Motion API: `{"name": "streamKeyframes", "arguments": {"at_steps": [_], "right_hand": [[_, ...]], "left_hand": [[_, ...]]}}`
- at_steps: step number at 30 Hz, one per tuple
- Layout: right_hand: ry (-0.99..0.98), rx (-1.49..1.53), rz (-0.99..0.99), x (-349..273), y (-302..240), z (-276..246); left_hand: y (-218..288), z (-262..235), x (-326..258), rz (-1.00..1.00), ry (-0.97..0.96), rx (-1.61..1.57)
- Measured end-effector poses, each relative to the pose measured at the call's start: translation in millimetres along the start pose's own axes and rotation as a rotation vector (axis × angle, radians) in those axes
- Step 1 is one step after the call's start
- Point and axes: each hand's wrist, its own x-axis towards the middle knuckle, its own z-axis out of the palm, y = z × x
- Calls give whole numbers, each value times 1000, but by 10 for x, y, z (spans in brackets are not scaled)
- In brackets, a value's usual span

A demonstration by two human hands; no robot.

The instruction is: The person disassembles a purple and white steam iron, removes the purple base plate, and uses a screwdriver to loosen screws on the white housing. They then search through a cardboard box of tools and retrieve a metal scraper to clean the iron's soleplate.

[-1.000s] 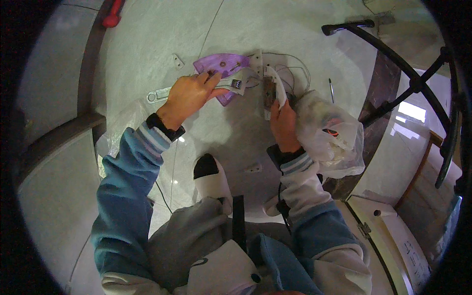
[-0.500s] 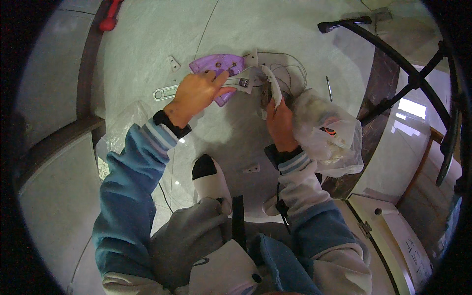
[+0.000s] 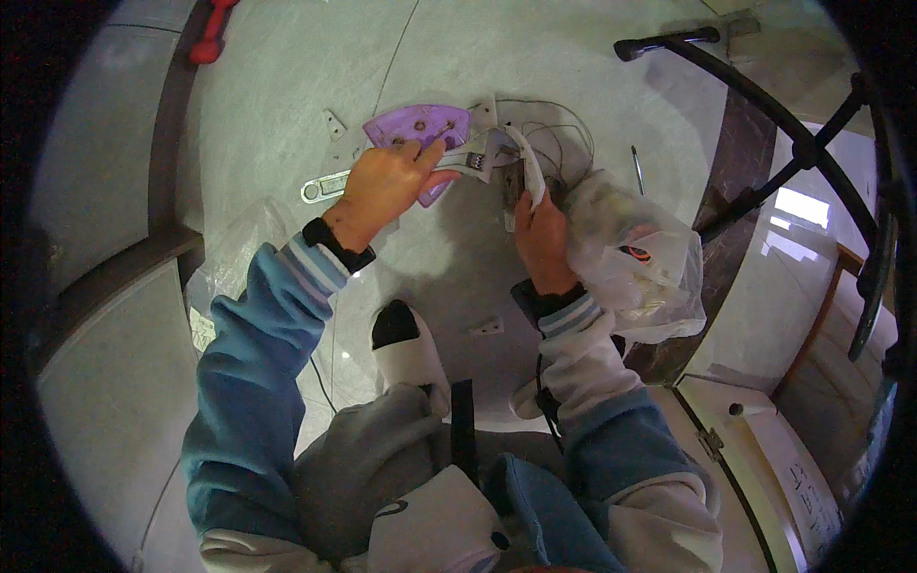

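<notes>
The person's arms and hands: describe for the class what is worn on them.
Both hands, left hand and right hand, are bare, without gloves. Each arm wears a blue sleeve with a pale striped cuff. A black wristband sits at the left wrist.

Pale glossy floor (image 3: 573,57) with dark inlaid band (image 3: 177,124), black curved metal frame (image 3: 764,95) at right, bright window reflection (image 3: 800,205)

Person, seated view from head camera. Blue jacket sleeves, both arms; striped pale-and-blue ribbed cuffs. Black watch band (image 3: 336,246) on left wrist, at 10 o'clock from centre. Left hand (image 3: 387,186) and right hand (image 3: 542,229) bare. Grey trousers (image 3: 363,477). White slipper with black insole (image 3: 406,349) at 6 o'clock.
</notes>
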Motion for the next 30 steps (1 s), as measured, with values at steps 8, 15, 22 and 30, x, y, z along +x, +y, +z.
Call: {"name": "streamKeyframes", "arguments": {"at_steps": [8,15,22,30], "right_hand": [[39,-7,-44,-4,-1,22],[99,-25,-139,-31,102,96],[40,-17,-123,-240,146,153],[48,-22,-150,-447,139,266]], "left_hand": [[67,-16,17,-17,7,16],[85,-32,-23,-43,-20,-5],[163,-82,-220,-52,-54,-4],[286,-183,-421,-88,-71,17]]}}
